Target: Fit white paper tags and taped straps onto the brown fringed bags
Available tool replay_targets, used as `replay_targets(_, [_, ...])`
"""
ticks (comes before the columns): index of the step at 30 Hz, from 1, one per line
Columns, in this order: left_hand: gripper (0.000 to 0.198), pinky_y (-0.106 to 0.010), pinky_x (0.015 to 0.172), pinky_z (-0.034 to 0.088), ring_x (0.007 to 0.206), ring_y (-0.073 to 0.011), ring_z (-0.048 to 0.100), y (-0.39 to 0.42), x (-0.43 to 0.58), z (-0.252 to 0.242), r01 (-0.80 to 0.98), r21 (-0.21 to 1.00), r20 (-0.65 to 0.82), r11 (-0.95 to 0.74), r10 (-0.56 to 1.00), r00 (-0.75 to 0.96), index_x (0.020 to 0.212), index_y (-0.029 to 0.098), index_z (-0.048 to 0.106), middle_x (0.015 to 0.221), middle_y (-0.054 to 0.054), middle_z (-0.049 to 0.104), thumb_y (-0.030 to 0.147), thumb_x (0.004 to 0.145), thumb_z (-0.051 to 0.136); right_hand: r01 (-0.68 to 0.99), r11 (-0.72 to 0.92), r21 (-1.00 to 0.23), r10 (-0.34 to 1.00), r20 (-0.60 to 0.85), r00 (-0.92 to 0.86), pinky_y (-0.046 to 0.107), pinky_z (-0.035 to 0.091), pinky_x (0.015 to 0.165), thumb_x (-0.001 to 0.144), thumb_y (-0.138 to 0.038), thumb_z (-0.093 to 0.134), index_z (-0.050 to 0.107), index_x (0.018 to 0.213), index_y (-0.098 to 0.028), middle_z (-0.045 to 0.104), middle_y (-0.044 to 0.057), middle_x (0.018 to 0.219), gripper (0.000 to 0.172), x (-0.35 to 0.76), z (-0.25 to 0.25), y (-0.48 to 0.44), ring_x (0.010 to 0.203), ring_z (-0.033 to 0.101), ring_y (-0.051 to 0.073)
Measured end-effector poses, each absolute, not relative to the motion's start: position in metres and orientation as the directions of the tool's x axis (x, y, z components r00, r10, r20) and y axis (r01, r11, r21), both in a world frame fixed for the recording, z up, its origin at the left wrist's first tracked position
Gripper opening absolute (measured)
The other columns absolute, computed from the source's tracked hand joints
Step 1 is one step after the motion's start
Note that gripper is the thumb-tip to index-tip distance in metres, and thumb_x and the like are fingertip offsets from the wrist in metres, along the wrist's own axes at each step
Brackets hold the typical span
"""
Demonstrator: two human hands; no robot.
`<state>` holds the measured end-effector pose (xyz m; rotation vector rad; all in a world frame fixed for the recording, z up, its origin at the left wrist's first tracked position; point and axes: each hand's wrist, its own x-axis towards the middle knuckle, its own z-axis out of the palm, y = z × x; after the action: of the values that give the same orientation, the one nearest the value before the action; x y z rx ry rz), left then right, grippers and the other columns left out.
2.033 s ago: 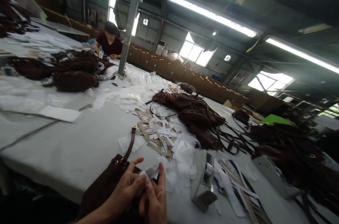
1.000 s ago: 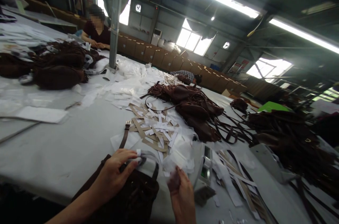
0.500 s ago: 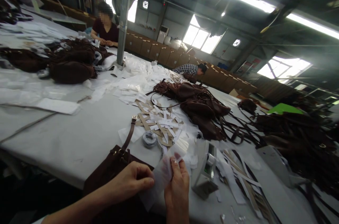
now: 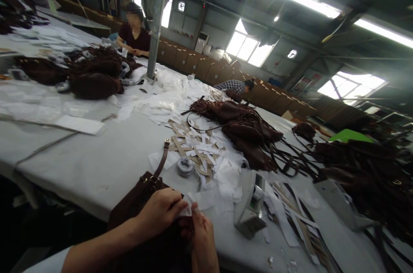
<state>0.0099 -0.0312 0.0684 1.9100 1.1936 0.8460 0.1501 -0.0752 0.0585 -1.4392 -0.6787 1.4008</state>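
Note:
A dark brown bag lies at the table's near edge, its strap stretching away from me. My left hand rests on the bag with fingers curled, pinching a thin white sheet of paper. My right hand is closed just beside it, fingers pressed to the same sheet. A small roll of tape lies on the table past the strap.
A metal tape dispenser stands right of my hands. Paper strips and card pieces litter the grey table. Piles of brown bags lie beyond. One person sits at the far end, another bends behind the table.
My hands have come together over the bag, folding the white sheet down against it. Two seconds ago they held the tape roll, which now lies on the table.

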Motion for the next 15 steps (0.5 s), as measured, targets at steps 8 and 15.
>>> replay_targets(8, [0.032, -0.021, 0.050, 0.031, 0.052, -0.0091, 0.039, -0.016, 0.008, 0.073, 0.107, 0.986, -0.162, 0.127, 0.882, 0.444, 0.068, 0.014, 0.054, 0.057, 0.004, 0.048, 0.045, 0.077, 0.058, -0.496, -0.225, -0.838, 0.946, -0.309, 0.093, 0.021, 0.042, 0.052, 0.074, -0.037, 0.072, 0.069, 0.083, -0.015, 0.066, 0.000, 0.068, 0.024, 0.139, 0.065, -0.073, 0.058, 0.055, 0.012])
replay_targets(15, [0.040, -0.022, 0.047, 0.024, 0.048, -0.0080, 0.031, -0.015, 0.014, 0.070, 0.151, 0.985, -0.143, 0.082, 0.882, 0.449, 0.056, 0.018, 0.039, 0.051, 0.006, 0.035, 0.047, 0.082, 0.049, -0.424, -0.255, -0.869, 0.887, -0.385, 0.254, 0.019, 0.034, 0.042, 0.073, -0.052, 0.069, 0.059, 0.061, -0.015, 0.053, -0.004, 0.048, 0.040, 0.143, 0.049, -0.068, 0.043, 0.044, 0.008])
